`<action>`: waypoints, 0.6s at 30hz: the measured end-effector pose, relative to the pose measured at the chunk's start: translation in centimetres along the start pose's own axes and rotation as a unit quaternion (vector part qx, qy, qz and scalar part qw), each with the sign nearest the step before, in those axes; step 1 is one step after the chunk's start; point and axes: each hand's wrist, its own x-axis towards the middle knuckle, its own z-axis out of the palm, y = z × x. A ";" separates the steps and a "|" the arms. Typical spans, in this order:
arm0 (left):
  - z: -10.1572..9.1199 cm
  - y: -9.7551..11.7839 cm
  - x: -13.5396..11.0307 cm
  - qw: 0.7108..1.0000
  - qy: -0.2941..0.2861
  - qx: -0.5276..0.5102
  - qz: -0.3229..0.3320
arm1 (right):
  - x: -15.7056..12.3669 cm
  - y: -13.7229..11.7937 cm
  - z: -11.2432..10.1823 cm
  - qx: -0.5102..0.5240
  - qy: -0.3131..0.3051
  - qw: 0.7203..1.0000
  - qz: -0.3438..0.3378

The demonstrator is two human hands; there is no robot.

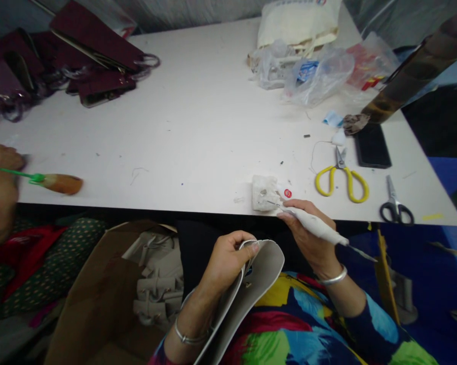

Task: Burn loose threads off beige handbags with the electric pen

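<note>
My left hand (228,258) pinches the upper edge of a light grey bag piece (264,263), which hangs folded and gaping below the table edge. A small metal fitting (247,285) shows on its inner face. In my right hand (314,235) is a white-wrapped tool (315,225) with a thin tip at each end. One tip reaches a small whitish block (264,192) at the table's front edge; whether it touches or enters the block I cannot tell. Beside the block lies a small red round piece (288,193).
Yellow-handled scissors (341,177), black-handled scissors (395,205) and a black phone (372,145) lie at right. Plastic bags (319,76) sit behind. Maroon bags (95,45) pile at far left. A co-worker's hand (2,187) is near an orange-handled tool (61,183). A carton (87,289) holds grey pieces.
</note>
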 end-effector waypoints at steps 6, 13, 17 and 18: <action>0.0 -0.3 -0.1 1.000 -0.017 0.013 0.011 | -1.7 -0.7 -0.1 0.233 -0.127 0.951 0.159; 0.1 -0.1 -0.2 0.999 -0.036 0.030 0.013 | -2.2 -0.4 0.1 0.249 -0.154 0.938 0.188; 0.2 0.1 -0.4 0.999 -0.033 0.035 0.009 | -1.9 -0.6 -0.1 0.238 -0.176 0.936 0.192; 0.3 0.1 -0.4 0.999 -0.031 0.034 0.007 | -1.8 -0.6 -0.2 0.234 -0.186 0.935 0.193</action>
